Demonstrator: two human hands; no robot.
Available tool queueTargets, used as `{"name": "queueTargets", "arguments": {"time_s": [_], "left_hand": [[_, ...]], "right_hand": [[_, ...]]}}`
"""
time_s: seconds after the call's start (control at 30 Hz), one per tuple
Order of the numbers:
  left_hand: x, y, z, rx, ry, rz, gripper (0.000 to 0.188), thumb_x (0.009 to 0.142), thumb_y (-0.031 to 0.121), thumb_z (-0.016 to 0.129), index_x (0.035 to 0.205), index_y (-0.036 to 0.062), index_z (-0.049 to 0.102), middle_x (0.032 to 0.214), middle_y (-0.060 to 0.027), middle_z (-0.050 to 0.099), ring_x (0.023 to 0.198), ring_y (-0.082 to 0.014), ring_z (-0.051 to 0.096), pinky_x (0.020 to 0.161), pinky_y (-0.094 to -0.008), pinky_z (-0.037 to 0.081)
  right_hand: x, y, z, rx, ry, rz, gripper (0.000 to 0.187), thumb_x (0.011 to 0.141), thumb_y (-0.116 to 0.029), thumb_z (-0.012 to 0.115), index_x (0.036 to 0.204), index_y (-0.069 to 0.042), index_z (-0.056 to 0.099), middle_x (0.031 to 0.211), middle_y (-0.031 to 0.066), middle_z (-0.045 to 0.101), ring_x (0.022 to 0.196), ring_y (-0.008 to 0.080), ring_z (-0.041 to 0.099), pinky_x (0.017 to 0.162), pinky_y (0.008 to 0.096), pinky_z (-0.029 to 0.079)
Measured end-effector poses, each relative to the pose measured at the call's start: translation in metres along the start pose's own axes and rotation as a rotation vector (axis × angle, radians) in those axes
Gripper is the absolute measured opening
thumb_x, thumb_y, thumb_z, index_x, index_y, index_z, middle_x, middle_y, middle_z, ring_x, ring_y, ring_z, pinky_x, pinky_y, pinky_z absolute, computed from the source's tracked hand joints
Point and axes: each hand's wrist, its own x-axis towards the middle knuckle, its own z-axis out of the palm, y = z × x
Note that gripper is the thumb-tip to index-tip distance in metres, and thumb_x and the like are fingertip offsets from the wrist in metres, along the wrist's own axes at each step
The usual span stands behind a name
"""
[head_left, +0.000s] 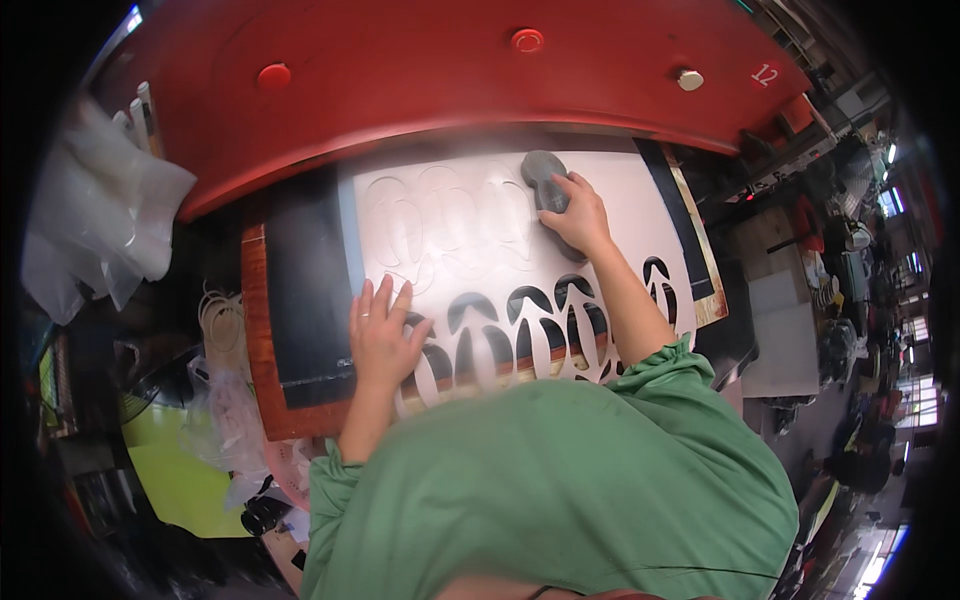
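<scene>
Right hand (582, 215) closed round grey die (543, 180) on white sheet (635, 205); left hand (385, 330) open, spread on sheet, nearer body. Seemingly placing die; next move likely calls for clearing outlines (450, 215) left of grip.

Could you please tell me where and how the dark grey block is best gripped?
Probably at the waist of the dark grey block, from above and the right: its long shape narrows there, and the right hand holds it from that side.

- The sheet (478, 282) was white, patterned with oval outlines (406, 228).
- The block (545, 178) was dark grey.
- The machine (400, 75) was red.
- The mat (310, 290) was black, the board (257, 335) reddish brown.
- The garment (560, 480) was green.
</scene>
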Motion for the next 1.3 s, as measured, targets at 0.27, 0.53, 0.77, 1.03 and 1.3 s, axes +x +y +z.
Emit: {"name": "queueTargets", "arguments": {"time_s": [0.27,0.53,0.77,1.03,1.3], "left_hand": [[0.02,-0.01,0.009,0.041,-0.03,0.033,0.059,0.079,0.038,0.074,0.13,0.0127,0.062,0.14,-0.015,0.052,0.133,-0.0381,0.043,0.112,-0.0514,0.029],[0.027,-0.012,0.011,0.066,-0.057,0.037,0.058,0.08,0.038,0.072,0.132,0.0139,0.061,0.142,-0.0141,0.051,0.134,-0.0377,0.042,0.113,-0.0507,0.028],[0.025,-0.012,0.012,0.059,-0.031,0.052,0.058,0.081,0.038,0.072,0.132,0.0145,0.061,0.142,-0.0138,0.051,0.134,-0.0381,0.042,0.113,-0.0508,0.028],[0.022,-0.012,0.012,0.06,-0.041,0.042,0.057,0.081,0.038,0.071,0.133,0.0153,0.06,0.142,-0.0134,0.05,0.135,-0.0379,0.041,0.113,-0.0507,0.028],[0.022,-0.012,0.013,0.065,-0.035,0.034,0.057,0.081,0.038,0.072,0.132,0.016,0.061,0.142,-0.0135,0.051,0.135,-0.0371,0.042,0.113,-0.0506,0.028]], "right_hand": [[0.017,0.007,-0.058,0.219,-0.139,0.178,0.094,0.067,-0.04,0.082,0.145,-0.008,0.042,0.134,0.0254,0.054,0.116,0.0377,0.058,0.098,0.0428,0.047],[0.038,-0.016,-0.055,-0.087,-0.316,0.04,0.097,0.06,-0.037,0.082,0.143,-0.003,0.044,0.123,0.0282,0.061,0.109,0.0355,0.063,0.092,0.0396,0.051],[0.093,0.01,-0.116,0.509,-0.615,0.385,0.032,0.075,-0.026,0.073,0.097,-0.002,0.072,0.085,0.0065,0.069,0.076,0.0135,0.065,0.069,0.0266,0.051],[0.06,0.025,-0.11,0.285,-0.406,0.298,0.069,0.064,-0.024,0.081,0.123,0.006,0.061,0.1,0.0167,0.069,0.088,0.0186,0.066,0.08,0.029,0.051],[-0.007,-0.021,-0.041,-0.074,-0.062,0.205,0.067,0.063,-0.035,0.078,0.124,-0.009,0.065,0.117,0.017,0.066,0.107,0.0321,0.063,0.095,0.0375,0.049]]}}
